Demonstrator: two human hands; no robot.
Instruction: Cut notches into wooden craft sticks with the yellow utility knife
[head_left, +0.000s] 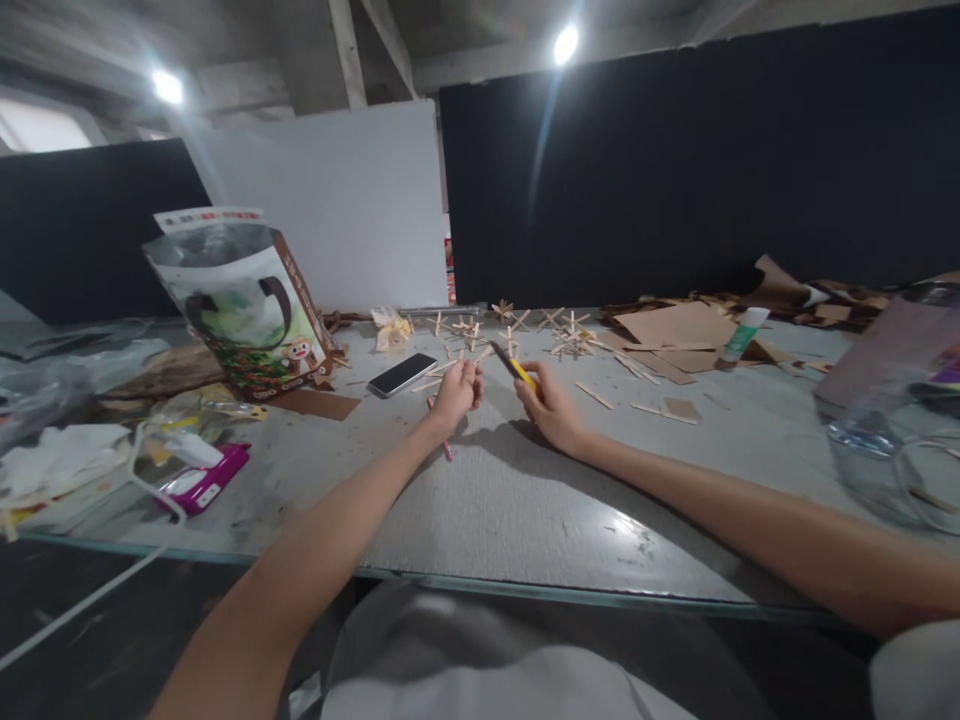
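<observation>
Over the middle of the table, my left hand (459,393) is closed, its fingers pinched on a thin wooden stick (486,354) that pokes out toward the knife; most of the stick is hidden. My right hand (551,405) grips a yellow utility knife (523,375), its dark front end angled up and left toward the left hand. Beneath my left wrist lies a red-and-white striped pen-like stick (448,450). A black-screened phone (403,374) rests just left of that hand. Beyond both hands are star-shaped pieces made of small wooden sticks (574,335).
At left stand a large printed bag (240,310) and a magenta device (202,480) with a white cable. Cardboard pieces (667,325) and a glue stick (744,335) lie at back right. A clear container (870,400) stands far right. Loose sticks (595,396) lie beside my right hand.
</observation>
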